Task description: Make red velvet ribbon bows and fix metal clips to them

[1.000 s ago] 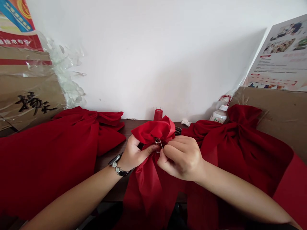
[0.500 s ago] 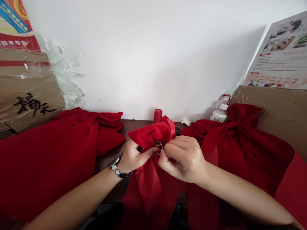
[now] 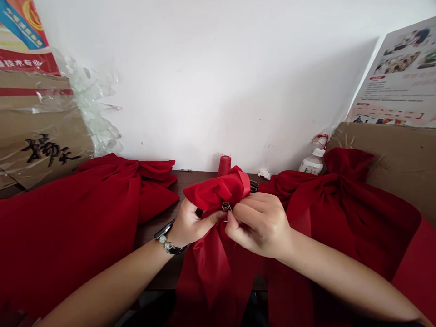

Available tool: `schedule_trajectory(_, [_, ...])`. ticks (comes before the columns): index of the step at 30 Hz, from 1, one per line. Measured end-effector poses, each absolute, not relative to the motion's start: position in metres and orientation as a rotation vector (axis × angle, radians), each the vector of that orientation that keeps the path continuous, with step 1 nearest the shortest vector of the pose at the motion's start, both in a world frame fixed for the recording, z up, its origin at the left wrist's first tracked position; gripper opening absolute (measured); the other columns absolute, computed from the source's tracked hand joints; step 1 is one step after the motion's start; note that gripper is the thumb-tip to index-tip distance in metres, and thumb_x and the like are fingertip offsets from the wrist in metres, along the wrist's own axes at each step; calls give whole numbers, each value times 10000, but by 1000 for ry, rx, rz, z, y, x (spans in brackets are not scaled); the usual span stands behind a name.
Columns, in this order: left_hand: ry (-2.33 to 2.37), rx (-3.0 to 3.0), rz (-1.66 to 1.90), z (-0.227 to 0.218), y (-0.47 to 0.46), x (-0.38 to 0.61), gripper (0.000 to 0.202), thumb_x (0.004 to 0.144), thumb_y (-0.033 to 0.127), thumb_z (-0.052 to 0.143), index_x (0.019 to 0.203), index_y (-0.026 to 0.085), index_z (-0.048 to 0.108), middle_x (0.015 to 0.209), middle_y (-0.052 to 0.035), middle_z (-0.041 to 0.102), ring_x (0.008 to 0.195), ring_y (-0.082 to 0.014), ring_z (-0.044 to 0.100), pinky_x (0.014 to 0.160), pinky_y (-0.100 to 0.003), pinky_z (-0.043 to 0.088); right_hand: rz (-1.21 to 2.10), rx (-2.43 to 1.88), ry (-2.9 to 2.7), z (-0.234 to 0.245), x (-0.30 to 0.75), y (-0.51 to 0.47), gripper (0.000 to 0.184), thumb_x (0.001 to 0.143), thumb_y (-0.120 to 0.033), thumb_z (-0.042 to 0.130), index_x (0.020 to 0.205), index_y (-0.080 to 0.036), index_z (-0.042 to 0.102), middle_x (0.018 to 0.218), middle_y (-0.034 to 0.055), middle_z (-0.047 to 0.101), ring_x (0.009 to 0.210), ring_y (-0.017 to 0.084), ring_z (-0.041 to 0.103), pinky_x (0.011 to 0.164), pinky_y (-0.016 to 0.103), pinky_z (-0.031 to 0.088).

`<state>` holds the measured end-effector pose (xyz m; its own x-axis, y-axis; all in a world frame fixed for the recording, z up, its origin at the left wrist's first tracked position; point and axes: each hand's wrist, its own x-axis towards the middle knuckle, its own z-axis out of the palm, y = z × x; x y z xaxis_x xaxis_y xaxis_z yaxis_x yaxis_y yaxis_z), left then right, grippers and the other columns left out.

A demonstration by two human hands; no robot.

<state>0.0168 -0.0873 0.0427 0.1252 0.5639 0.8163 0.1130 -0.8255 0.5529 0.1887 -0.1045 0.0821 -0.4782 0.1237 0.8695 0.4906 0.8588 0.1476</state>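
1. Far left, I have a cardboard sheet (image 3: 41,136) under clear plastic (image 3: 91,109), with black brushed characters on it and a printed banner (image 3: 20,32) above.
2. Next along, the left bag (image 3: 68,218), red cloth cinched into a bow-like neck, lies on the counter (image 3: 160,231) just beside the cardboard.
3. My left hand (image 3: 194,222), a bracelet watch (image 3: 166,243) on its wrist, is curled under the middle bag's neck, thumb extended toward the clip.
4. The middle bag (image 3: 214,193) is bunched between both hands above the counter, its lower cloth hanging over the front edge.
5. A small metal clip (image 3: 225,210) sits in that neck, and behind it a red spool (image 3: 224,165) stands upright.
6. My right hand (image 3: 259,225) pinches at the clip's lower end between thumb and forefinger, other fingers curled.
7. Further right, a white bottle (image 3: 312,162) stands behind the right bag (image 3: 350,213), which rests against more cardboard (image 3: 384,154), under a photo poster (image 3: 397,77).
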Motion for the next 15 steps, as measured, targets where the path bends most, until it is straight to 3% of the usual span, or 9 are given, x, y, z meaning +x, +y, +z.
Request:
schedule_trajectory(6, [603, 1799, 1742, 44, -81, 14, 385, 733, 340, 752, 1052, 172, 619, 1033, -88, 717, 954, -213, 678, 859, -288, 528, -170, -318, -2053, 86, 191, -96, 367, 864, -276, 523, 530, -173, 410, 453, -45, 391, 433, 68, 317, 458, 222, 277])
schedule_trajectory(11, [498, 1595, 1594, 47, -79, 13, 392, 700, 381, 775, 1006, 172, 649, 924, -64, 732, 872, -211, 691, 807, -295, 542, 217, -502, -1956, 89, 194, -84, 278, 852, -163, 493, 576, -158, 464, 531, -25, 456, 493, 71, 388, 488, 198, 321])
schedule_trajectory(15, [439, 1451, 1536, 48, -80, 13, 393, 675, 375, 798, 986, 174, 667, 857, -45, 733, 821, -209, 699, 755, -289, 553, 497, -584, -1986, 88, 192, -79, 120, 827, -100, 492, 765, -153, 579, 701, 8, 560, 628, 103, 493, 594, 215, 415])
